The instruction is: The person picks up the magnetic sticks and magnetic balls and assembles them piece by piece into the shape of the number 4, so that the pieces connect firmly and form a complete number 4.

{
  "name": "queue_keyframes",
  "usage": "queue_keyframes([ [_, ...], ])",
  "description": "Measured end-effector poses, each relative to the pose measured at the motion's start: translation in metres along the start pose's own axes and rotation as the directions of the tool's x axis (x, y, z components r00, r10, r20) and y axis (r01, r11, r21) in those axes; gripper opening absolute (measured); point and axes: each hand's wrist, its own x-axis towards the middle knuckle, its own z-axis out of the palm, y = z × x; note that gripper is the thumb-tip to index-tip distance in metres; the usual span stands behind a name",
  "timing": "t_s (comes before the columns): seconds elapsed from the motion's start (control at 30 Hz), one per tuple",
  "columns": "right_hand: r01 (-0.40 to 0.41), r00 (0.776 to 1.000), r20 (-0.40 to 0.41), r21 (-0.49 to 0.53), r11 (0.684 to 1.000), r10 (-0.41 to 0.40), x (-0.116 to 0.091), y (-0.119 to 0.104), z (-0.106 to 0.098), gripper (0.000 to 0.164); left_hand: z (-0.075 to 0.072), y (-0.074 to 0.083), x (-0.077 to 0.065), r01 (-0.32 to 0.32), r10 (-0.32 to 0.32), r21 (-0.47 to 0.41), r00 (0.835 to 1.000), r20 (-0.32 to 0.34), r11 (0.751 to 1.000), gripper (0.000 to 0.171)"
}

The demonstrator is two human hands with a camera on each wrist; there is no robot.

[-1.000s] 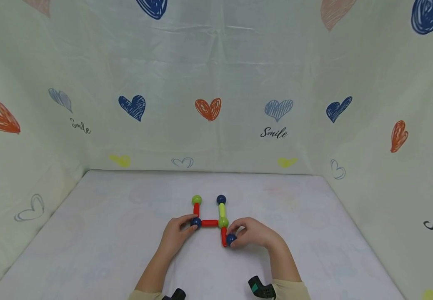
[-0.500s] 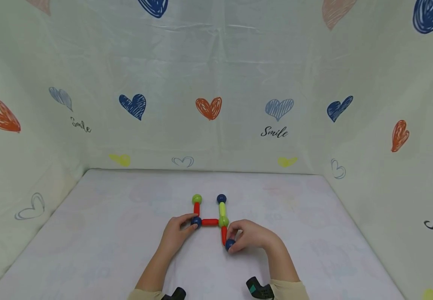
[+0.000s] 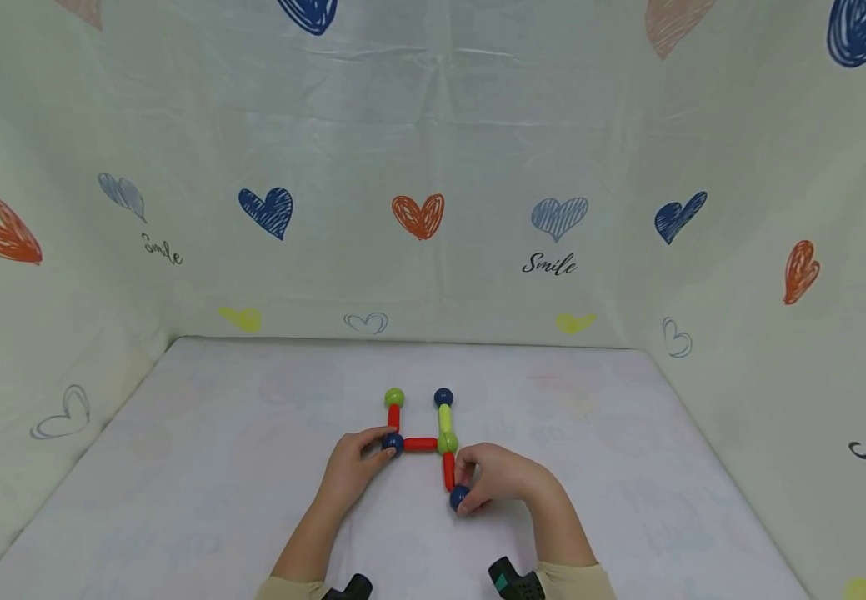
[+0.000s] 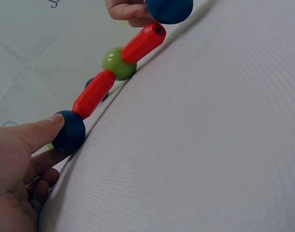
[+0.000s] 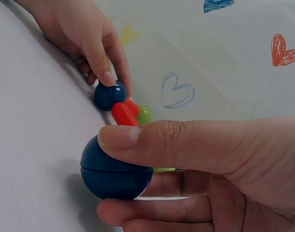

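My left hand pinches a dark blue ball at the left joint of a ball-and-rod construction lying on the table. From that ball a red rod runs back to a green ball, and another red rod runs right to a second green ball. Behind the second green ball, a yellow-green rod leads to a blue ball; a red rod points toward me. Between thumb and fingers, my right hand grips a loose-looking blue ball right at that rod's near end.
The construction sits mid-table on a white cloth. A pale curtain printed with hearts stands behind and at both sides. Black wrist devices show near the sleeves.
My right hand has moved the blue ball toward me, from beside the front red rod to its near end. The left hand keeps its grip in place.
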Motion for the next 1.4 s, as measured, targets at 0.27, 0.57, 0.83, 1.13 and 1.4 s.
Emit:
queue_keyframes([
  [0.27,-0.06,0.998,-0.005,0.006,0.998,0.06,0.0005,-0.0074,0.0052,0.03,-0.0011,0.0,-0.0006,-0.011,0.011,-0.002,1.0,-0.007,1.0,0.032],
  [0.57,-0.093,0.995,-0.022,-0.005,0.996,0.093,0.0029,-0.0081,0.0079,0.031,-0.002,0.0002,-0.0016,-0.02,0.02,-0.011,1.0,-0.014,1.0,0.031],
  [0.83,-0.084,0.996,-0.029,-0.003,0.996,0.084,0.003,-0.0072,0.0081,0.034,-0.0017,-0.0001,-0.0016,-0.015,0.015,-0.02,1.0,-0.01,1.0,0.031],
  [1.13,-0.066,0.997,-0.032,0.02,0.998,0.067,0.0048,-0.0029,0.0083,0.036,-0.0018,0.0002,-0.0014,-0.009,0.009,-0.027,1.0,-0.009,1.0,0.032],
  [1.4,-0.048,0.998,-0.036,0.024,0.999,0.048,0.0063,-0.0002,0.0077,0.035,-0.0016,0.0013,-0.0013,-0.005,0.005,-0.015,1.0,-0.012,1.0,0.032],
])
